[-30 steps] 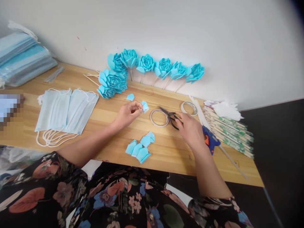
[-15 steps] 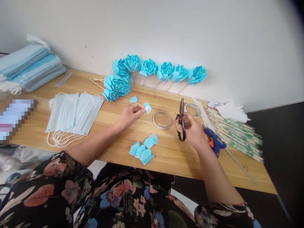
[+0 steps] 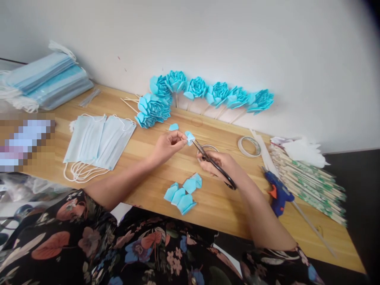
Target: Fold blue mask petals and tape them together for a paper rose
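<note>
Fingers [image 3: 175, 134] of left hand [image 3: 166, 147] pinching small blue petal [image 3: 190, 136] just over wooden bench [image 3: 148, 188], right hand [image 3: 227, 163] curled round dark scissors [image 3: 216, 164], tips right at petal. Worst risk imo: nicked fingertip, since blades sit so near that pinch. Lesser one: ragged edge if flimsy petal twists between blades. Materials: bench smooth, streaky grain; flowers [image 3: 218, 94] ruffled, rose-shaped, on thin sticks; scissors slim, glossy; loose petals [image 3: 178, 196] thin, cupped, nearer bench front.
</note>
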A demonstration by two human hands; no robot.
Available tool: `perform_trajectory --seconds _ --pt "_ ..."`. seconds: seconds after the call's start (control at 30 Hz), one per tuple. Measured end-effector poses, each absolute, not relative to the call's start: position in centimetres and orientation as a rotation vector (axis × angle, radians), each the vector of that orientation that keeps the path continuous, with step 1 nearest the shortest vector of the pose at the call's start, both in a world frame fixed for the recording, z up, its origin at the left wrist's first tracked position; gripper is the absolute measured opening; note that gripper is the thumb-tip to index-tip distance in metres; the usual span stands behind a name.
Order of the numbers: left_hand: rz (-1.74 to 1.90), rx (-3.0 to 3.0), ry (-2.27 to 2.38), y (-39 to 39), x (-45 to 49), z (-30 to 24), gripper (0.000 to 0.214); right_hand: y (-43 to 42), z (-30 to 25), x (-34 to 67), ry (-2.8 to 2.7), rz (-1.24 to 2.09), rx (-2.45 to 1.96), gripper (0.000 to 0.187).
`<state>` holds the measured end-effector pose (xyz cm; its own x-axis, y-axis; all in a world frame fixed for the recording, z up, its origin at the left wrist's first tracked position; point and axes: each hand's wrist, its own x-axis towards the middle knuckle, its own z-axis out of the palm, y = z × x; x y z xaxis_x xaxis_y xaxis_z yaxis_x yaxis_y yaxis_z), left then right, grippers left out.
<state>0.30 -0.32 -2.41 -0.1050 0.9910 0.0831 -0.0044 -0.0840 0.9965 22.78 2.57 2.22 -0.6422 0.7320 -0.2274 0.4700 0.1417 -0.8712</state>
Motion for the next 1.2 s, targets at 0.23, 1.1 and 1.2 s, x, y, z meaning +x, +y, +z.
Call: perform_trajectory --seconds 0.23,1.1,1.2 --pt "1.325 1.270 1.263 -0.4 0.5 -2.4 0.022 2.2 1.3 23.3 -2.185 1.399 -1.212 0.039" --pt "1.298 1.379 1.238 -1.0 1.2 -2.2 0.019 1.8 0.2 22.9 -1.994 1.611 -1.237 0.042" --pt "1.301 1.376 1.219 -1.0 1.2 -2.2 0.018 1.8 0.1 22.9 -1.988 1.628 -1.264 0.046"
